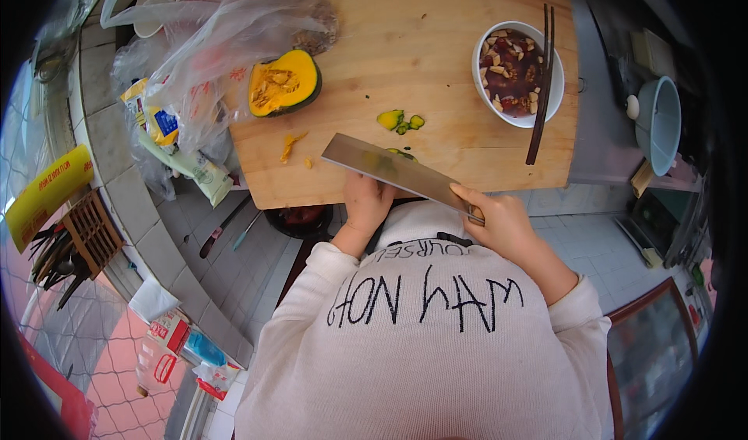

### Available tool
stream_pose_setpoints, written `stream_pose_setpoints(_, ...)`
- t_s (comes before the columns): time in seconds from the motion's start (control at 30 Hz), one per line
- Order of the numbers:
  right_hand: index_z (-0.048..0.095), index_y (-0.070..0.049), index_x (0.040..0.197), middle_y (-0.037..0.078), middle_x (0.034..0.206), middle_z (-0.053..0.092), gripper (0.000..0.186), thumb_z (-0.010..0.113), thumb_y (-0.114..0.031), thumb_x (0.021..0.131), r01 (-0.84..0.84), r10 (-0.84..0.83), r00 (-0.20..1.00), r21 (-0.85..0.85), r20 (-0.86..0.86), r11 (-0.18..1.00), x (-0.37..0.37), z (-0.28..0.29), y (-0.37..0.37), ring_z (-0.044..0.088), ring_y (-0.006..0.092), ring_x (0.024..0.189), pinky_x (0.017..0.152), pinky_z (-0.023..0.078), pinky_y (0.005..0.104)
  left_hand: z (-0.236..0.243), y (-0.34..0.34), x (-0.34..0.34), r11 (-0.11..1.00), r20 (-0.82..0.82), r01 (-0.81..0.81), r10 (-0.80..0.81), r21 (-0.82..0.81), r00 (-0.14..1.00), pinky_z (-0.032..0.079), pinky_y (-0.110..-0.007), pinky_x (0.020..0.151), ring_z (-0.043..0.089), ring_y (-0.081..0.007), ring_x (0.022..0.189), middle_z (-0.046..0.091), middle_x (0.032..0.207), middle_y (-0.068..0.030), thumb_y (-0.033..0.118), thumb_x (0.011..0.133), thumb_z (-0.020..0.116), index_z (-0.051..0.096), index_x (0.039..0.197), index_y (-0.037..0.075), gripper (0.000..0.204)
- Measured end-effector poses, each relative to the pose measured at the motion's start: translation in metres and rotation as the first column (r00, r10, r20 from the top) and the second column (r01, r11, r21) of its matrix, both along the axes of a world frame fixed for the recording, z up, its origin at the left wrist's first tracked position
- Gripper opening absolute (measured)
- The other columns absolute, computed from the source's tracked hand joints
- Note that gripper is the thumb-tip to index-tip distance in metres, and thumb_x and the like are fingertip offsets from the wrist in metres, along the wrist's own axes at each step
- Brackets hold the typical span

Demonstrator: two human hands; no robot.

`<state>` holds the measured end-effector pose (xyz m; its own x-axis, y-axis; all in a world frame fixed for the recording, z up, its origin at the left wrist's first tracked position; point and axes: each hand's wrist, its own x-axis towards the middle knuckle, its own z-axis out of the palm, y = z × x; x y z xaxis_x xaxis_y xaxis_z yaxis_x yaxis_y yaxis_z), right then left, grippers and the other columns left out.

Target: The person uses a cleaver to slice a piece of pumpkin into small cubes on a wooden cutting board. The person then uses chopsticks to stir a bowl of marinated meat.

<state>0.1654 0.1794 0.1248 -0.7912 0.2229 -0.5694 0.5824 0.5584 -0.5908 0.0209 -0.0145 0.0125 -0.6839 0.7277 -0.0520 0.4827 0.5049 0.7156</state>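
Presently, right hand (pixel 505 222) fingers grip the cleaver (pixel 399 176), blade running left past the left hand (pixel 368 204); its fingertips hidden, closure cannot be told. Scraps (pixel 389 119) lie beyond the fingers, squash (pixel 284 85) farther left.

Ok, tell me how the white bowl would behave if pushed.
The white bowl would probably slosh, since dark liquid with pale chunks fills much of it. That load likely makes it heavy. The chopsticks lying across its rim might slide off.
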Motion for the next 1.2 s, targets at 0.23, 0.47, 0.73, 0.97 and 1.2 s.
stream_pose_setpoints(0.23,0.059,-0.015,0.12,0.008,0.072,0.066,0.047,0.065,-0.015,0.074,-0.012,0.012,1.0,-0.013,0.029,1.0,-0.001,0.005,0.006,0.064,0.0292,0.064,0.058,0.05,0.0404,-0.007,-0.006,-0.001,1.0,0.072,0.024,-0.024,-0.004,0.997,0.047,-0.046,0.077,0.052,-0.0423,0.096,0.051,0.11,-0.0213,0.006,0.071,0.068,0.056,0.107,0.003,0.038)
stream_pose_setpoints(0.47,0.059,-0.014,0.12,0.008,0.076,0.068,0.045,0.064,-0.014,0.075,0.004,-0.003,0.999,-0.026,0.043,1.0,-0.009,0.0,0.003,0.065,0.0293,0.069,0.061,0.05,0.0411,-0.008,-0.006,-0.001,0.999,0.086,0.034,-0.034,-0.005,0.996,0.046,-0.047,0.079,0.05,-0.0438,0.098,0.05,0.111,-0.0225,0.005,0.073,0.067,0.054,0.11,0.002,0.039)
stream_pose_setpoints(0.73,0.06,-0.011,0.119,0.015,0.085,0.068,0.044,0.062,-0.016,0.076,0.019,-0.014,0.999,-0.106,0.052,0.994,-0.029,-0.019,0.005,0.065,0.0327,0.076,0.068,0.051,0.0427,0.011,0.012,-0.001,0.998,0.063,-0.051,0.047,0.048,0.997,0.046,-0.043,0.081,0.052,-0.04,0.098,0.051,0.107,-0.0203,0.005,0.076,0.066,0.055,0.108,0.002,0.034)
stream_pose_setpoints(0.97,0.061,-0.009,0.12,0.019,0.089,0.067,0.044,0.062,-0.019,0.078,0.144,-0.108,0.984,-0.285,0.14,0.948,-0.035,-0.037,0.018,0.065,0.0323,0.078,0.07,0.051,0.0397,0.012,0.009,0.0,0.993,0.145,-0.038,0.022,0.111,0.989,0.044,-0.036,0.085,0.051,-0.0334,0.098,0.05,0.105,-0.0165,0.001,0.08,0.065,0.052,0.101,0.004,0.025)
stream_pose_setpoints(1.2,0.06,-0.013,0.122,0.014,0.085,0.067,0.045,0.064,-0.018,0.077,0.155,-0.181,0.974,-0.181,-0.139,0.971,0.012,-0.021,0.003,0.064,0.0323,0.075,0.068,0.05,0.0392,0.002,-0.015,0.001,0.987,-0.051,0.068,-0.061,0.148,0.997,0.047,-0.037,0.078,0.054,-0.0312,0.095,0.055,0.104,-0.0133,0.001,0.075,0.068,0.056,0.1,0.006,0.028)
